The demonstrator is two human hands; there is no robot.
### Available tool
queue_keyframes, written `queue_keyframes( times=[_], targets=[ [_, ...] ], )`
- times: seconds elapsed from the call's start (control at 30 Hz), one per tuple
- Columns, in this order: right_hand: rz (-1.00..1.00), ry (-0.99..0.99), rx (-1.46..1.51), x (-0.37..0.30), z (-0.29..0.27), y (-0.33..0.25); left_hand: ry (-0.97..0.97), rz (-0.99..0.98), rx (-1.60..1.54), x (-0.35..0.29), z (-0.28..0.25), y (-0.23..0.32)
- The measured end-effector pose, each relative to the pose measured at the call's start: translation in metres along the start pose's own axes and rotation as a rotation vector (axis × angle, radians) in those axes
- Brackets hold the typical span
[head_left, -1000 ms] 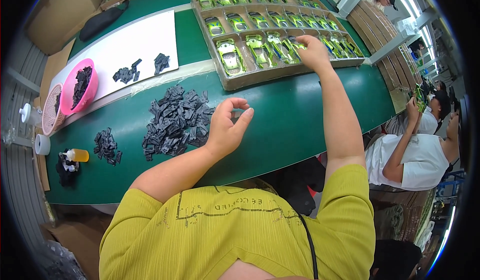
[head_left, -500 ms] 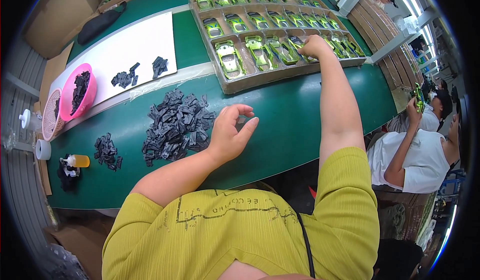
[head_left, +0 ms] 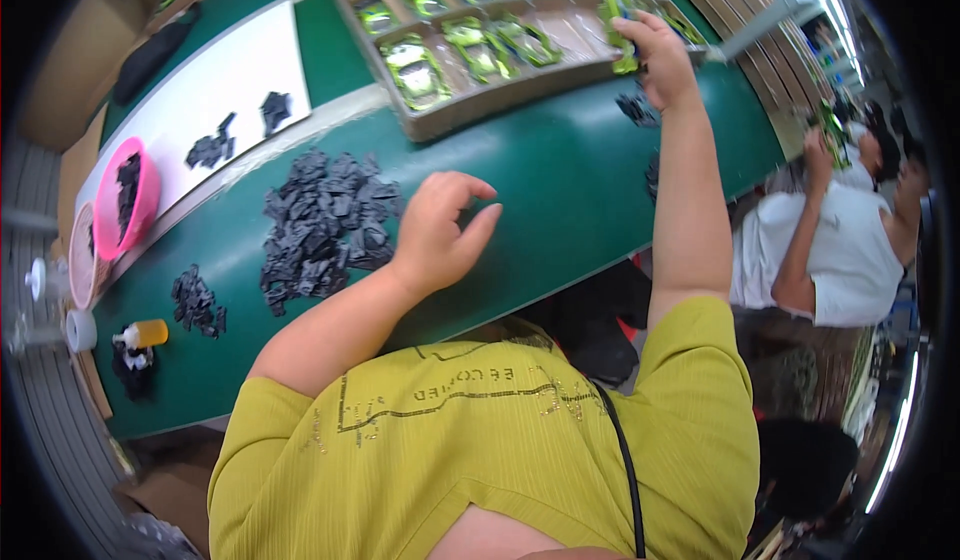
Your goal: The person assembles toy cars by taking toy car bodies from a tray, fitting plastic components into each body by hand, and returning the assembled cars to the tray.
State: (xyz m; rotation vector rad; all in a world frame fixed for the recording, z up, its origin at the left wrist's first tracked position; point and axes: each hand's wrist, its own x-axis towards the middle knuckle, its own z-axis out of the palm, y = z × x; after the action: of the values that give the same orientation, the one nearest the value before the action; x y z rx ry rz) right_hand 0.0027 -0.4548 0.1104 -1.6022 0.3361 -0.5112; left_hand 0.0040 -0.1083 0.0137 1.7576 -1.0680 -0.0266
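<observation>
Green shell (head_left: 611,6), long axis running near to far, lies left of the right hand (head_left: 664,62), whose fingers pinch it over the tray's near wall (head_left: 510,98); the left hand (head_left: 440,230), thumb and forefinger apart, hovers beside black pieces (head_left: 322,225).

Looks bright, glaring at white tube lights (head_left: 840,22) near the right edge. Gleams faintly on the green tabletop (head_left: 560,230). Smears with motion blur across lime shells (head_left: 412,70) and dark heap (head_left: 320,220). Bends strongly toward the rim, blackening in the corners.
</observation>
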Motion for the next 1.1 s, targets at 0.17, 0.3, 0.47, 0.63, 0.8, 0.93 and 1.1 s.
queue_keyframes(
  times=[0.17, 0.3, 0.47, 0.63, 0.8, 0.93, 1.1],
  targets=[
    [0.489, -0.551, 0.154, -0.126, 0.057, 0.021, 0.089, 0.214, 0.216, 0.003, -0.008, 0.03],
    [0.656, -0.626, 0.433, -0.184, 0.076, 0.035, -0.111, 0.376, 0.47, 0.003, -0.002, 0.039],
    [0.446, -0.428, -0.009, -0.183, 0.058, 0.031, -0.337, 0.189, 0.328, -0.001, -0.006, 0.03],
    [-0.043, 0.344, -0.739, -0.139, -0.042, 0.046, -0.217, 0.145, 0.384, -0.002, -0.015, 0.02],
    [-0.2, 0.329, -1.387, -0.124, -0.144, 0.084, -0.18, 0.153, 0.363, 0.004, -0.011, 0.014],
    [-0.22, 0.17, -1.33, -0.119, -0.159, 0.086, -0.171, 0.138, 0.347, 0.004, -0.014, 0.013],
    [-0.268, 0.234, -1.421, -0.117, -0.156, 0.093, -0.119, 0.076, 0.313, 0.003, -0.014, 0.009]
  ],
)
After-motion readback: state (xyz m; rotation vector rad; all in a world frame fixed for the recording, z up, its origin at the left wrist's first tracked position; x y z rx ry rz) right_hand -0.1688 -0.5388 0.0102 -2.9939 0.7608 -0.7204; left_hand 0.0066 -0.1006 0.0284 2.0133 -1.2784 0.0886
